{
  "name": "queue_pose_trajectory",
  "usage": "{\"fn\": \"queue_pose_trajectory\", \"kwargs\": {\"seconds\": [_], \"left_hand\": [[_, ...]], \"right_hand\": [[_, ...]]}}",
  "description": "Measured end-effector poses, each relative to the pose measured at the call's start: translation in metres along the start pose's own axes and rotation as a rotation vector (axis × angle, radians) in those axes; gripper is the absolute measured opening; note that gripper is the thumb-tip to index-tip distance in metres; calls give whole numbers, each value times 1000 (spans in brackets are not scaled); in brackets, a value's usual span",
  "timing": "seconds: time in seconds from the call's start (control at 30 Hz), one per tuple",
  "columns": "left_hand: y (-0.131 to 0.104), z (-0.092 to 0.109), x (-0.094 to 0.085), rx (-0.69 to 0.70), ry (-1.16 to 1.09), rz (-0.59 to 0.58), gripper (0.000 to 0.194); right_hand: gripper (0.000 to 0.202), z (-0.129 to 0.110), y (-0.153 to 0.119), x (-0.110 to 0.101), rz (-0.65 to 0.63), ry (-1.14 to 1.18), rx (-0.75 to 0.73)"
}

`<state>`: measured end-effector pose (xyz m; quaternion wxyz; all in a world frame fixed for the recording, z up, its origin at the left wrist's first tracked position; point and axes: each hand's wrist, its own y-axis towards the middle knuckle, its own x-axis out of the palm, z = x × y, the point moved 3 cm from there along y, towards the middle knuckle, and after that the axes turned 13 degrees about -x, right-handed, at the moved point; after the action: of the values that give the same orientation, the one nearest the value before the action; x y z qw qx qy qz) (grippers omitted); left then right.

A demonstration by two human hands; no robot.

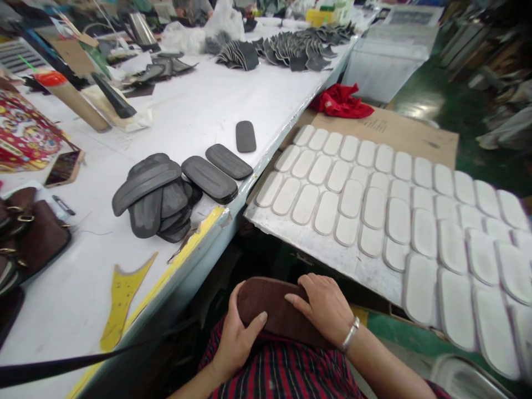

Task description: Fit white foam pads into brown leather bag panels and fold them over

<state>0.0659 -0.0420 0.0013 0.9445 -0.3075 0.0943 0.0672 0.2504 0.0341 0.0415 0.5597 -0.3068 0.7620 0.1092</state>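
A dark brown oval leather piece [276,302] lies across my lap between both hands. My left hand [243,332] grips its left end, thumb on top and fingers beneath. Around its right upper edge, my right hand [324,305] is closed with the thumb pressed on the face. On the white table ahead sits a heap of dark grey oval pieces [155,197]. Beside the heap is a short stack of grey ovals [210,177], then a single grey oval [228,161] and a smaller grey piece [245,137].
Rows of white oval pieces [394,216] cover a board to my right, with a red cloth [343,101] at its far end. A yellow template [124,299], a phone [64,168] and brown leather bags [33,238] lie on the table's left. Fanned dark pieces [286,50] stand farther back.
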Motion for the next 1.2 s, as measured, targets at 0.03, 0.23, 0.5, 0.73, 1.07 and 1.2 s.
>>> {"fn": "queue_pose_trajectory", "kwargs": {"seconds": [0.03,0.23,0.5,0.73,1.07,1.2], "left_hand": [[0,-1,0,9,-6,-8,65],[2,-11,-8,78,-71,-143,64],[10,-18,-14,159,-157,-251,76],[11,-23,-21,166,-207,-211,60],[17,-31,-12,71,-41,71,49],[15,-35,-9,84,38,110,48]], "right_hand": [[55,-6,2,0,24,-8,-29],[50,-20,17,11,-31,45,-73],[42,-23,28,15,35,-83,-40],[55,-77,-5,35,161,-221,-545],[75,-89,4,26,24,-97,-472],[76,-71,-13,22,25,-48,-469]]}}
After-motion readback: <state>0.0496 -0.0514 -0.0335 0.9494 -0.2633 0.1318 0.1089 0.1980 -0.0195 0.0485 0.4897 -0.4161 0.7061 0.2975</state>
